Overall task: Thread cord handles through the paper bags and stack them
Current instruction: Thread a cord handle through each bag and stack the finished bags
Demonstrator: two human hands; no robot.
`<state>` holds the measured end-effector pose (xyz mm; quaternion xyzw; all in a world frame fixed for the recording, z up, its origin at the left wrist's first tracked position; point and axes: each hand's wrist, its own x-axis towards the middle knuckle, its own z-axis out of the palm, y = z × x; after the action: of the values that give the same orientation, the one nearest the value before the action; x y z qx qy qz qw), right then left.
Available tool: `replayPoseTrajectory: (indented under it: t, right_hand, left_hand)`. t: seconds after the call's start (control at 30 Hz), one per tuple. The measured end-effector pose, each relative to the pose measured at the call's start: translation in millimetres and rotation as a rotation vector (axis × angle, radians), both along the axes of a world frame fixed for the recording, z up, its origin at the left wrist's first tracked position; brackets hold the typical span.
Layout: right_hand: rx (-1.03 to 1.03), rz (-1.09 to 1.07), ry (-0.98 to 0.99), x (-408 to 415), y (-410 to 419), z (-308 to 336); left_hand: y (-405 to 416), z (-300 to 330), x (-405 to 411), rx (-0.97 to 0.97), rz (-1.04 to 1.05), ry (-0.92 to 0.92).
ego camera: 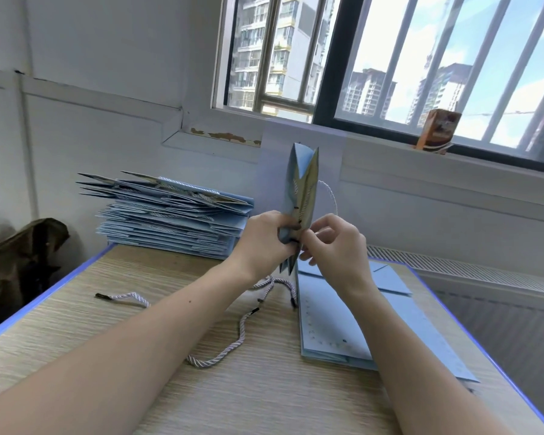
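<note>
I hold a flat light-blue paper bag (305, 183) upright and edge-on above the table. My left hand (266, 240) grips its lower part from the left. From the right, the fingertips of my right hand (336, 243) pinch at the bag's edge, where a black cord tip shows. A white twisted cord loop (330, 191) hangs out of the bag's right side. Loose cords lie on the table: one at the left (126, 298), one in the middle (230, 346), one under the bag (280, 282). A tall stack of bags with handles (173, 215) stands at the back left.
A pile of flat blue bags (336, 328) lies on the right of the wooden table (76, 340), which has a blue edge. A dark cloth bag (19, 262) sits off the table at left. An orange carton (438, 128) stands on the windowsill. A radiator runs along the right.
</note>
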<state>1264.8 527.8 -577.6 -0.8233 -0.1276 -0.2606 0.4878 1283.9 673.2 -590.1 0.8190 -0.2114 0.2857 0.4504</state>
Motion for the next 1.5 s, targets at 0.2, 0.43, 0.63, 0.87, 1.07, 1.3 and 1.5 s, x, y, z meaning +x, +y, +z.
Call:
replayPoseTrajectory:
  t: [0.2,0.43,0.63,0.87,1.07,1.3,1.5]
  right_hand:
    - [-0.023,-0.001,-0.030,3.4,-1.2,-2.2]
    - [-0.034,0.020,0.009,5.3,0.3,-3.5]
    - [-0.029,0.061,0.073,3.7,0.8,-5.0]
    - [-0.039,0.046,0.080,5.4,-1.5,-3.9]
    - [-0.180,-0.054,0.016,15.5,-9.6,-10.1]
    - [-0.267,-0.171,-0.134,16.3,-6.7,-11.2]
    - [-0.315,-0.156,-0.130,14.9,-1.9,-10.0]
  left_hand:
    - [-1.1,-1.2,0.6,0.099,0.029,-0.011]
    - [0.0,0.0,2.4,0.136,0.063,0.036]
    - [3.2,-4.2,6.5,0.170,0.053,0.063]
    - [-2.1,-2.1,-3.5,0.178,0.023,0.016]
    - [-5.8,3.0,-11.2,0.139,0.053,-0.115]
    - [-8.1,26.6,-22.3,0.010,0.168,-0.372]
    - [-7.0,28.6,-26.0,-0.143,0.116,-0.344]
